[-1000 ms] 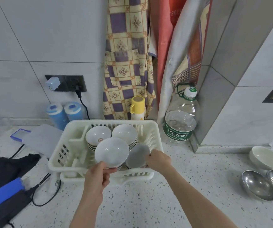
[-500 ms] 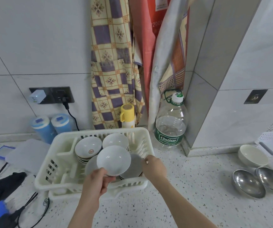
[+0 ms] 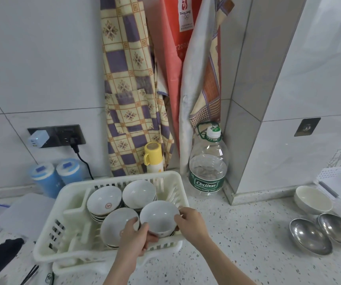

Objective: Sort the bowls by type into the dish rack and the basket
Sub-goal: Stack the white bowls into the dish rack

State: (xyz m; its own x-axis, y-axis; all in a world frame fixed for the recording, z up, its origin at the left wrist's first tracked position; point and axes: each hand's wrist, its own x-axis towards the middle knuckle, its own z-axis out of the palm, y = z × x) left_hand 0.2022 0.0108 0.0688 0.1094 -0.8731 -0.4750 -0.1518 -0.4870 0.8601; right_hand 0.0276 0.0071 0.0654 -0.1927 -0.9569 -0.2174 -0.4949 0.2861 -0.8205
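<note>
Four stacks of white china bowls now fill the dish rack point(image 3: 71, 239): two at the back, one at the front left, and at the front right a white bowl point(image 3: 159, 217) that both hands are setting down. The left hand point(image 3: 136, 236) has its thumb and fingers curled round the near rim of that bowl, and the right hand point(image 3: 190, 222) steadies the far side with its fingertips against the wall, fingers only partly closed. The bowl looks to be resting on the pile beneath it, though I cannot tell whether its weight is fully off the hands. So the china side of the sort seems nearly finished. Off to the right on the counter point(image 3: 247, 243), well apart from the rack, three bowls wait: a cream bowl point(image 3: 312, 199) and, nearer, two steel bowls point(image 3: 326, 235) lying touching each other. Beyond them a white perforated container point(image 3: 338, 177) shows at the edge of view, likely the basket, but it is cut off and I cannot see anything in it. By my reckoning the steel pair belongs there, and the cream one must be judged as either type.
</note>
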